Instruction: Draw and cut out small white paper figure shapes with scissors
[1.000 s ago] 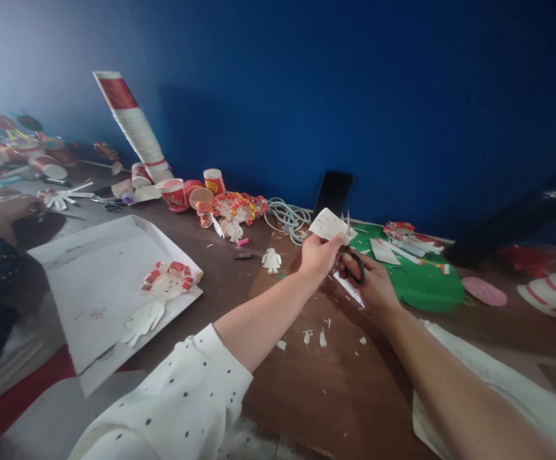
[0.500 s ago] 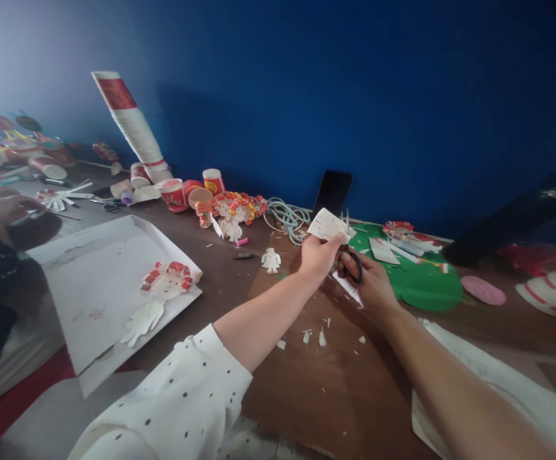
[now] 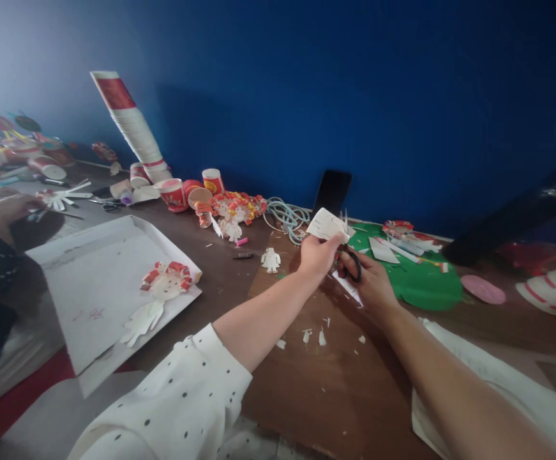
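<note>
My left hand (image 3: pixel 318 254) is closed on a white piece of paper (image 3: pixel 326 225) with short dark lines drawn on it. Black-handled scissors (image 3: pixel 355 265) are gripped in my right hand (image 3: pixel 371 281), and their blades stand upright at the paper's right edge. Below my hands a white paper strip (image 3: pixel 347 289) lies on the brown table. To the left of my left hand rests a small white paper cut-out figure (image 3: pixel 270 260). Several paper scraps (image 3: pixel 322 337) are scattered on the tabletop nearer to me.
A dark phone (image 3: pixel 334 190) leans on the blue wall beside a coiled pale cable (image 3: pixel 287 214). Green paper (image 3: pixel 424 291) lies right, near striped cups (image 3: pixel 553 291). Left are a white tray (image 3: pixel 100 275), a tall cup stack (image 3: pixel 136 131) and another person's hand (image 3: pixel 4 207).
The scissor blades have drawn closer together at the paper's edge. My hands stay almost in place. The other person's hand on the left has shifted slightly.
</note>
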A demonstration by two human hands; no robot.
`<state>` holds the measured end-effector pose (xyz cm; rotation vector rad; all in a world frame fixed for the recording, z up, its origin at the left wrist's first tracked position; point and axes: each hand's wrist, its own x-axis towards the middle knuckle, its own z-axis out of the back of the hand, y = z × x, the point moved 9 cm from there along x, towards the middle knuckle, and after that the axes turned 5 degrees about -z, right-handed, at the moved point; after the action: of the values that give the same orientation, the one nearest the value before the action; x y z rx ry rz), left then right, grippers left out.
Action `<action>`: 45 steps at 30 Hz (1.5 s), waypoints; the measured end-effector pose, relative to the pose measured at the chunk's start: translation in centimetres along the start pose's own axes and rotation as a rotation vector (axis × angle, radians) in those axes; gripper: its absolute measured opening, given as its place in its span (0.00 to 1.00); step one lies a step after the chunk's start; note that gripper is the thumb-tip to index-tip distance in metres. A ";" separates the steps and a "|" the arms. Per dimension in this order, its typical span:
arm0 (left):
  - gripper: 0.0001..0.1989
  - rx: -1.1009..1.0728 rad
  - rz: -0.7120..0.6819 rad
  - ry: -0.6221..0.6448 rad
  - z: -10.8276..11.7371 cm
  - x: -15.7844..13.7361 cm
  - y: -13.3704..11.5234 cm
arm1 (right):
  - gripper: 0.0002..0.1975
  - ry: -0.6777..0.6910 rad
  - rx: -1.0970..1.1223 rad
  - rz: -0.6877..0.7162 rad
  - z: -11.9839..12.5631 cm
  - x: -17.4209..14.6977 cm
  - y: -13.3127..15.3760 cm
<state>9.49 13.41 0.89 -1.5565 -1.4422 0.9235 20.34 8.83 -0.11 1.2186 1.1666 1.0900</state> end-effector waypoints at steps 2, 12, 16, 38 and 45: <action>0.07 0.013 -0.014 -0.016 0.1 0.0 -0.2 | 0.18 -0.007 -0.023 0.003 0.0 -0.1 0.2; 0.07 0.067 -0.015 -0.059 0.5 -0.1 -0.4 | 0.19 -0.016 -0.059 0.011 0.0 -0.3 0.6; 0.07 0.060 -0.027 -0.068 0.6 0.0 -0.4 | 0.19 -0.036 -0.076 0.021 0.0 -0.3 0.8; 0.08 0.089 -0.075 -0.075 0.8 0.2 -0.5 | 0.18 -0.056 -0.125 0.050 0.2 -0.1 0.8; 0.12 0.001 -0.082 -0.103 0.9 0.1 -0.2 | 0.19 -0.052 -0.176 0.070 -0.3 -0.5 1.5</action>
<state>8.58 13.58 0.64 -1.4556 -1.5653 0.9675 19.98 8.46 1.45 1.1501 0.9737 1.1804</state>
